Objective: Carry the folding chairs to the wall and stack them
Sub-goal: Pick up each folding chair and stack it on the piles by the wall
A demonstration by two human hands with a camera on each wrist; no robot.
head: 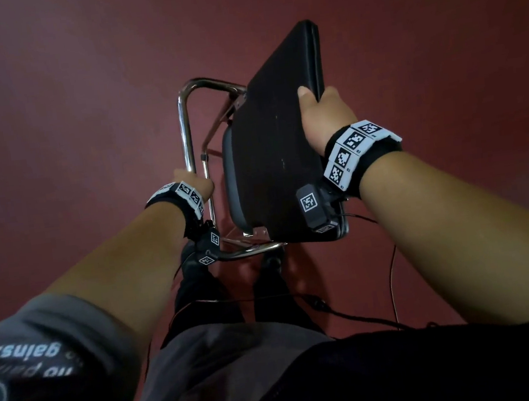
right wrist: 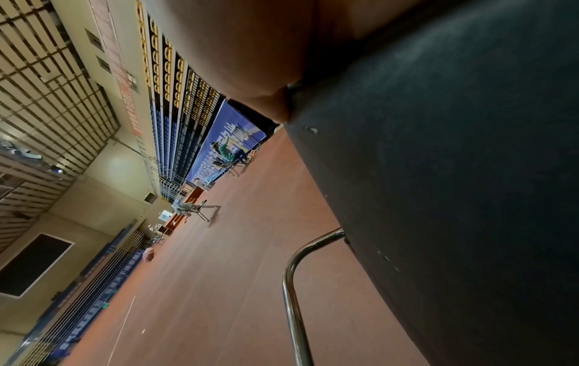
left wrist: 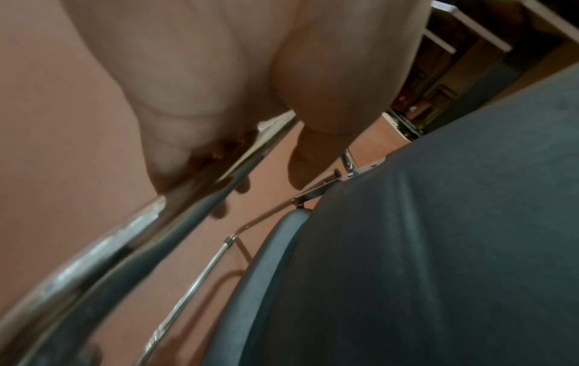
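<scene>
A folded folding chair (head: 269, 140) hangs above the dark red floor (head: 63, 91), carried between both hands in front of the person's legs. The left hand (head: 197, 185) is wrapped round a chrome frame tube (head: 186, 133) on the chair's left side; the left wrist view shows its fingers (left wrist: 219, 210) curling under that tube. The right hand (head: 323, 117) grips the right edge of the black seat pad (head: 278, 100), thumb lying on the pad's upper face (the other fingers are hidden behind the edge). Far across the hall, the right wrist view shows a blue banner (right wrist: 231, 128) below tiered seating, with other chairs (right wrist: 203, 208) standing on the floor.
</scene>
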